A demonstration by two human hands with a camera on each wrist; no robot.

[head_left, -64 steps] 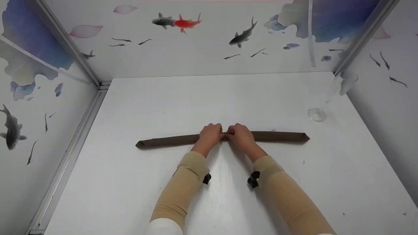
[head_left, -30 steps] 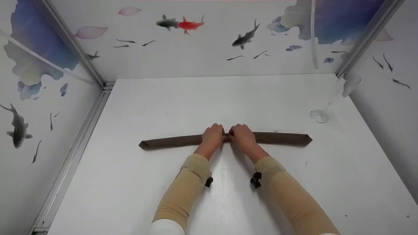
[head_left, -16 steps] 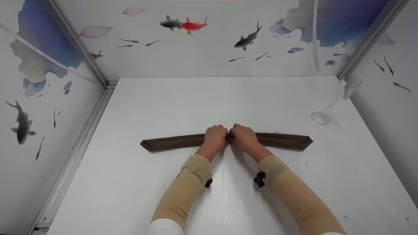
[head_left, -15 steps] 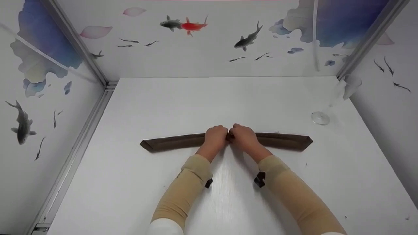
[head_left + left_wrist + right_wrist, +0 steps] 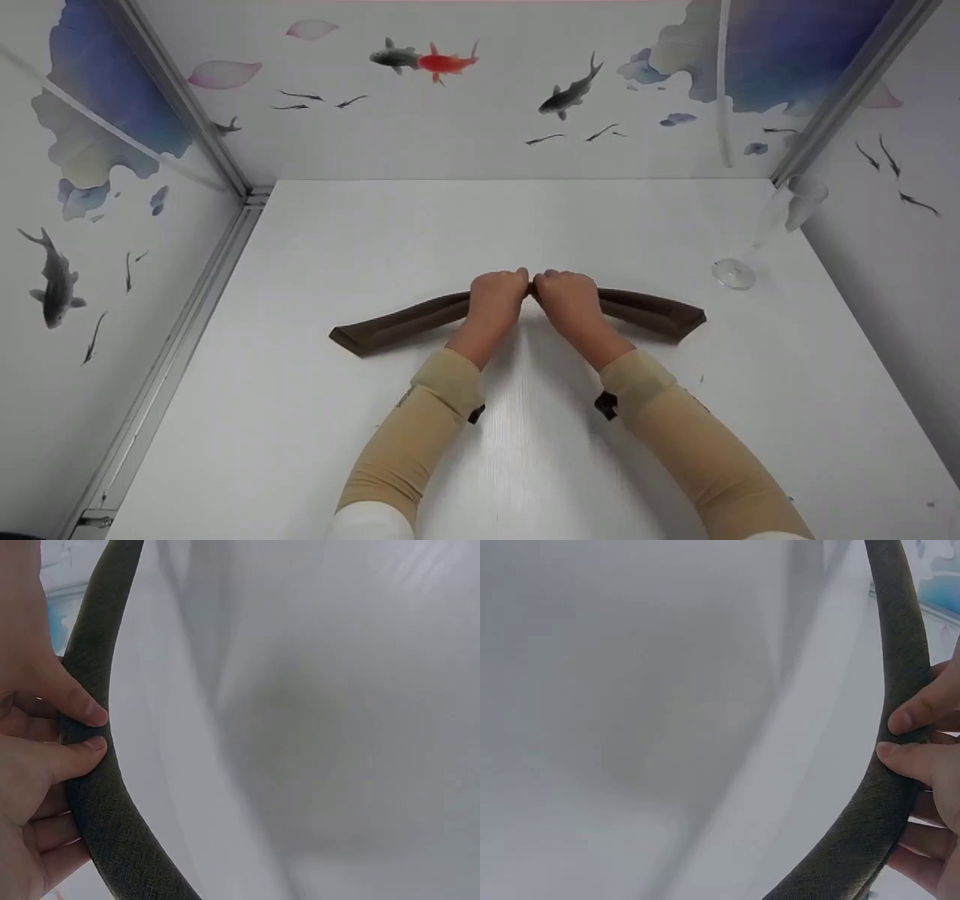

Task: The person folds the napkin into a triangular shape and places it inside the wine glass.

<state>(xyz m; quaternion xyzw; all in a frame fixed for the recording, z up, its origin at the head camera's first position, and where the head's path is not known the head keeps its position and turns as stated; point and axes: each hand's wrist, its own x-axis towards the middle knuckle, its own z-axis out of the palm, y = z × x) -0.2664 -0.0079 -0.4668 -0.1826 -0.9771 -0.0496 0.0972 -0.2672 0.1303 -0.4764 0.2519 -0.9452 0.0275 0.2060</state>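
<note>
A long strip of folded dark brown cloth (image 5: 416, 319) bends like a bow in the head view. Its middle is raised, and both ends slope down toward the table. My left hand (image 5: 496, 300) and right hand (image 5: 568, 301) grip it side by side at the middle, with a small gap between them. In the left wrist view the thumbs press on the near face of the cloth (image 5: 124, 832), with fingers behind it. The right wrist view shows the same pinch on the cloth (image 5: 900, 637). Part of the middle is hidden by the hands.
A clear stemmed glass (image 5: 733, 274) stands at the back right of the white table (image 5: 450, 225). White panels painted with fish and lily shapes enclose the left, back (image 5: 495, 127) and right sides. Small dark specks lie on the table at right.
Both hands have lifted the cloth's middle and moved slightly away from the body. The strip has gone from nearly straight to arched, with its ends drawn inward. The view has shifted slightly.
</note>
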